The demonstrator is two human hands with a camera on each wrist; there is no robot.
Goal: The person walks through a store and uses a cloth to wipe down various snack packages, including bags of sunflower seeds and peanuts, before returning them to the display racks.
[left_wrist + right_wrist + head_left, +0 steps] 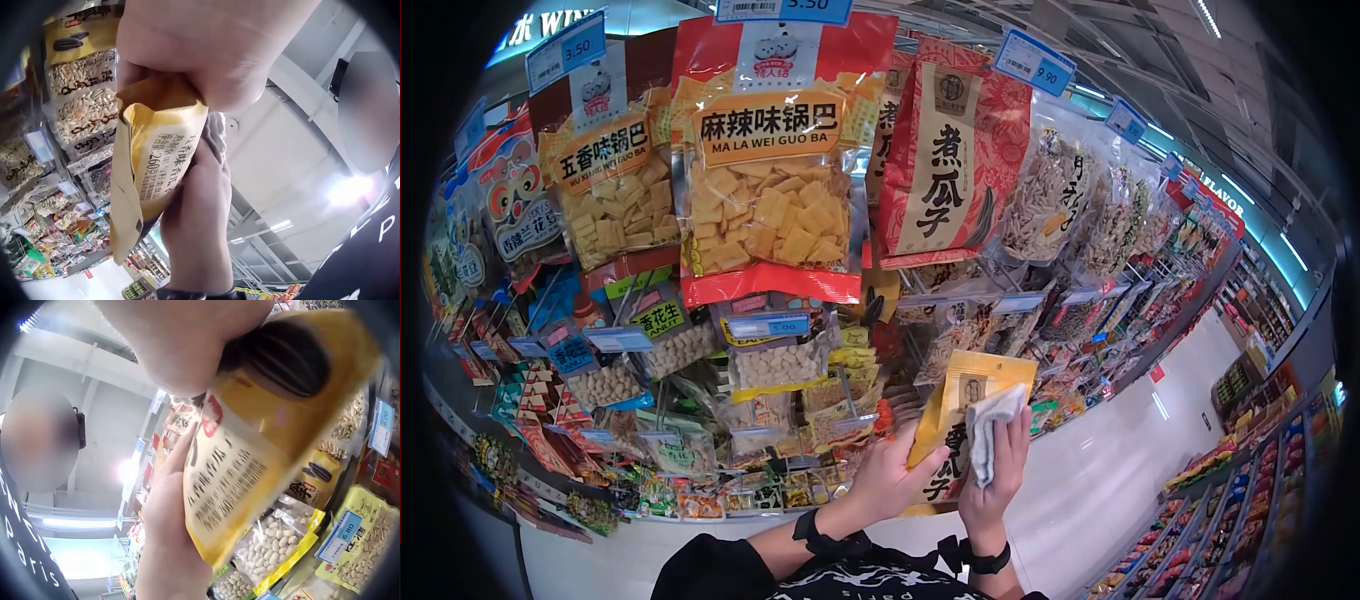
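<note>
A yellow snack bag [960, 395] with black characters is held up in front of the hanging shelf goods. My left hand [900, 460] grips its left edge near the bottom, fingers curled round the bag [156, 156]. My right hand [1005, 455] holds a folded white cloth [990, 425] against the bag's right side. In the left wrist view the cloth [217, 134] lies between the right hand [194, 231] and the bag. In the right wrist view the bag [275, 425] fills the middle, with the left hand [169, 544] below it. Both wrists wear black straps.
A shop rack of hanging snack packs rises ahead: a red crisp pack [770, 160], a red seed bag [945, 150] and peanut bags [775, 365], with blue price tags [1033, 60]. A pale aisle floor [1120, 440] runs to the right, with another shelf row [1250, 480] beyond it.
</note>
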